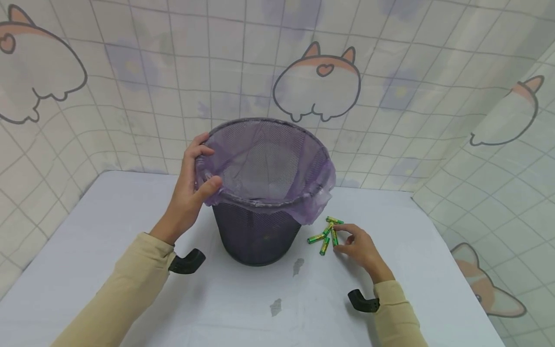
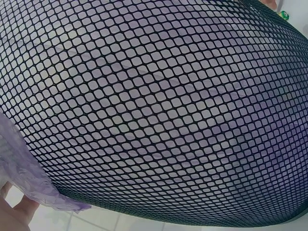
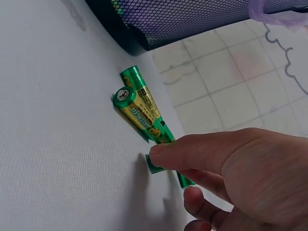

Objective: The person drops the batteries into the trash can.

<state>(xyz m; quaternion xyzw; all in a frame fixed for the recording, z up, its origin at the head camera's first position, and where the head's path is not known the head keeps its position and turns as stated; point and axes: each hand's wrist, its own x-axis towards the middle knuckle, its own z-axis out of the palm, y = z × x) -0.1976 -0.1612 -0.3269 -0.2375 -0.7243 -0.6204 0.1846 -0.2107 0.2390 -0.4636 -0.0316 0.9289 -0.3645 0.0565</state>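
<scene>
My left hand [image 1: 184,195] grips the left rim of a black mesh trash can [image 1: 256,236], its thumb on the near side over the purple bag [image 1: 318,205] that lines it. In the left wrist view the mesh wall [image 2: 159,115] fills most of the picture. On the table to the right of the can, my right hand [image 1: 363,248] pinches a green and gold battery [image 1: 335,237] between thumb and index finger. Several like batteries [image 1: 324,246] lie close together beside it. In the right wrist view the thumb covers most of the pinched battery [image 3: 153,166].
The can stands upright on a white tabletop [image 1: 217,308] that has two grey patches [image 1: 276,307] near the front. A tiled-pattern curtain [image 1: 173,96] with cartoon animals hangs behind and at the sides. Each wrist carries a black mount [image 1: 363,302].
</scene>
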